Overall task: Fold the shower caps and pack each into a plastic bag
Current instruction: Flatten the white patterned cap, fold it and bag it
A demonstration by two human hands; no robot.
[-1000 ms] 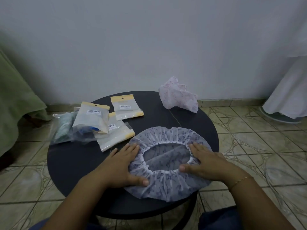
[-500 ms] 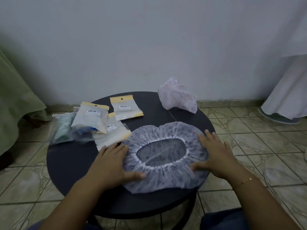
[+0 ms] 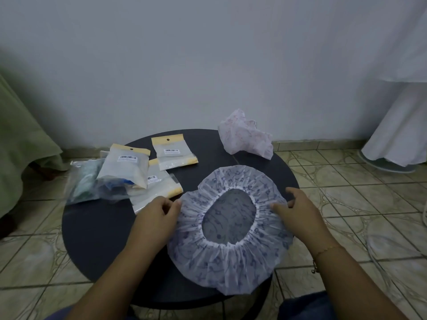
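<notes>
Your left hand (image 3: 155, 215) pinches the left edge of the blue-patterned shower cap (image 3: 231, 229) between the thumb and the curled fingers. Your right hand (image 3: 298, 211) rests on the right side of the cap; the thumb lies on the gathered rim and the fingers are bent over the outer edge, but I cannot tell if they grip it. The cap lies spread out, opening up, on the round dark table (image 3: 97, 239). A crumpled pink shower cap (image 3: 245, 139) sits at the far edge. Several plastic bags (image 3: 173, 151) lie to the left.
</notes>
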